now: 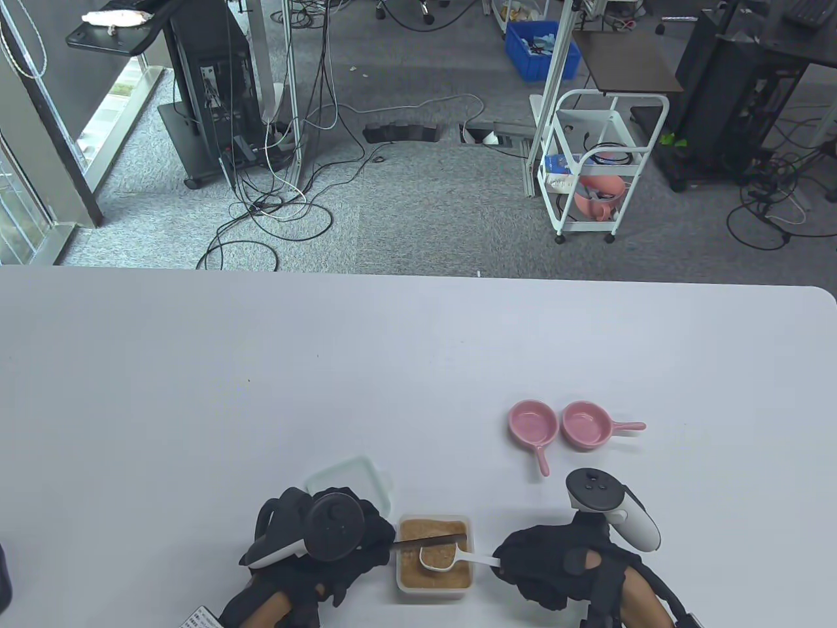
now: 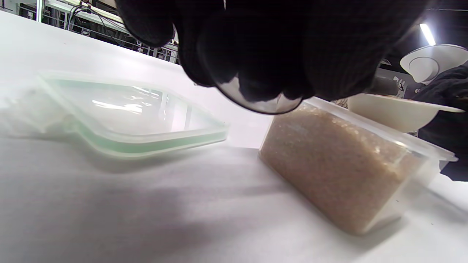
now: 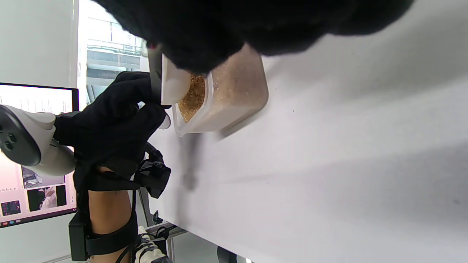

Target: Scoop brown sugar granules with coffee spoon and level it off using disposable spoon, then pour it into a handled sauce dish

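Note:
A clear container of brown sugar (image 1: 451, 575) (image 2: 340, 160) (image 3: 237, 91) stands at the table's front edge. My right hand (image 1: 502, 564) pinches the handle of the white coffee spoon (image 1: 437, 558) (image 2: 391, 109) (image 3: 173, 82), whose bowl holds sugar just over the container. My left hand (image 1: 382, 546) (image 3: 117, 113) grips the dark disposable spoon (image 1: 428, 540) (image 2: 256, 100) by its bowl end; its thin handle lies across the far rim of the coffee spoon's bowl. Two pink handled sauce dishes (image 1: 533, 424) (image 1: 586, 424) sit side by side, farther back and to the right.
The container's pale green lid (image 1: 353, 481) (image 2: 139, 117) lies flat just behind my left hand. The white table (image 1: 261, 392) stretches wide to the left and back. A dark object (image 1: 3, 579) shows at the front left edge.

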`<action>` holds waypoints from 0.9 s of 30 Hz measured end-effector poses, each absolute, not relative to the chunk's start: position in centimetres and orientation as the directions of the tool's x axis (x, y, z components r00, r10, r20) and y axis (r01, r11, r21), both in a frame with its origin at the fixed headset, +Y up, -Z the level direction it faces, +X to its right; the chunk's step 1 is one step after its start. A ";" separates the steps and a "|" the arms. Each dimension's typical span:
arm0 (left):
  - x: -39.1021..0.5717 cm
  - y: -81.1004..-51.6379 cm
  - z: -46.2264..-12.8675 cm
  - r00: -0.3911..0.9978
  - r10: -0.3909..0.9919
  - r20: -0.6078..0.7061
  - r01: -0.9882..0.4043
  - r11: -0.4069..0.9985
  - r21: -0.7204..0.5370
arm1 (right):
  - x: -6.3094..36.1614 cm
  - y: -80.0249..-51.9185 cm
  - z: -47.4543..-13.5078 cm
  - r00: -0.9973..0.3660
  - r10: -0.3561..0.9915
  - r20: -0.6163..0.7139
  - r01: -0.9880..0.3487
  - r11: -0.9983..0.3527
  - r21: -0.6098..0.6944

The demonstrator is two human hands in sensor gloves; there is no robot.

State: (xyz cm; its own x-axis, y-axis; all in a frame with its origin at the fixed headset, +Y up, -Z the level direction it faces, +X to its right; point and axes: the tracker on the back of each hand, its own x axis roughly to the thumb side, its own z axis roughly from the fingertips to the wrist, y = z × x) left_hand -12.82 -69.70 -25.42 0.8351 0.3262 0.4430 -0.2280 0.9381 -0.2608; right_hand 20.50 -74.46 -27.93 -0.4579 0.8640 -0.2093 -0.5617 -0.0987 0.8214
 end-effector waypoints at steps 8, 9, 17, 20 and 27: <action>-12.9 -69.7 -25.5 0.844 0.318 0.431 -0.228 0.941 -0.249 | 20.5 -74.5 -27.9 -0.458 0.864 -0.210 -0.563 -0.099 0.821; -13.0 -69.8 -25.5 0.845 0.317 0.430 -0.227 0.942 -0.249 | 20.5 -74.5 -27.9 -0.459 0.864 -0.209 -0.562 -0.100 0.821; -13.0 -69.8 -25.6 0.851 0.315 0.420 -0.230 0.943 -0.240 | 20.6 -74.4 -27.9 -0.460 0.863 -0.211 -0.563 -0.100 0.820; -13.1 -69.8 -25.6 0.854 0.312 0.416 -0.228 0.944 -0.239 | 20.6 -74.5 -27.9 -0.461 0.862 -0.212 -0.564 -0.100 0.820; -13.2 -69.8 -25.7 0.862 0.307 0.405 -0.227 0.946 -0.233 | 20.6 -74.5 -27.9 -0.461 0.860 -0.216 -0.567 -0.098 0.818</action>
State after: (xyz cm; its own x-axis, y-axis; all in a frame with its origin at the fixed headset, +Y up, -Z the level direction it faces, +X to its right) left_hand -13.22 -69.84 -25.74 0.8616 0.3065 0.4045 -0.2268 0.9455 -0.2334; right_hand 20.65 -74.46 -27.92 -0.4614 0.8605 -0.2160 -0.5667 -0.0985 0.8180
